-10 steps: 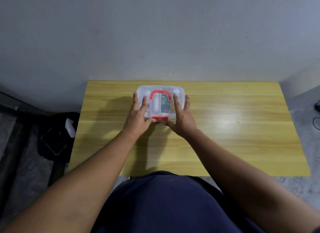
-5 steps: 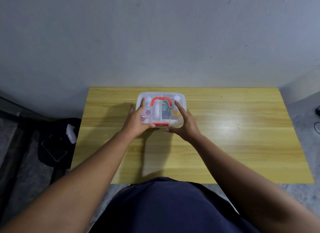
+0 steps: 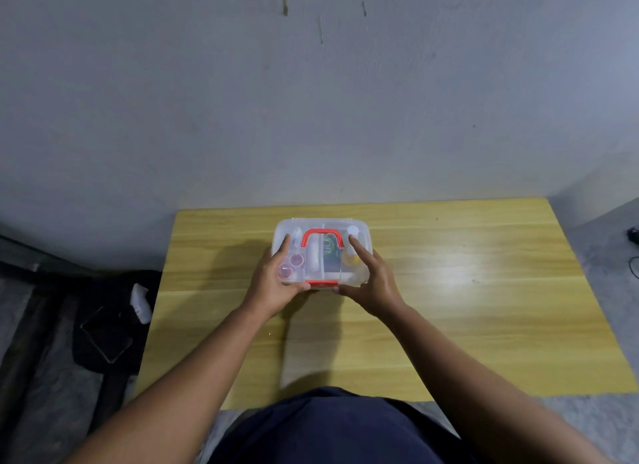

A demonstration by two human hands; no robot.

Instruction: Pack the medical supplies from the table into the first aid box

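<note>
The left hand (image 3: 273, 284) has a wide grip on the left end of the first aid box (image 3: 321, 252), fingers spread over the clear lid and thumb at the near edge beside the red latch (image 3: 321, 283). The right hand (image 3: 371, 284) does the same on the box's right end, index finger stretched onto the lid. The closed box sits on the yellow desk (image 3: 449, 290), toward its far edge, the red handle (image 3: 323, 237) flat on top. Through the lid show two pink-capped vials (image 3: 290, 266), a white roll (image 3: 314, 258), a dark packet (image 3: 331, 256) and a yellow bottle (image 3: 350, 256).
</note>
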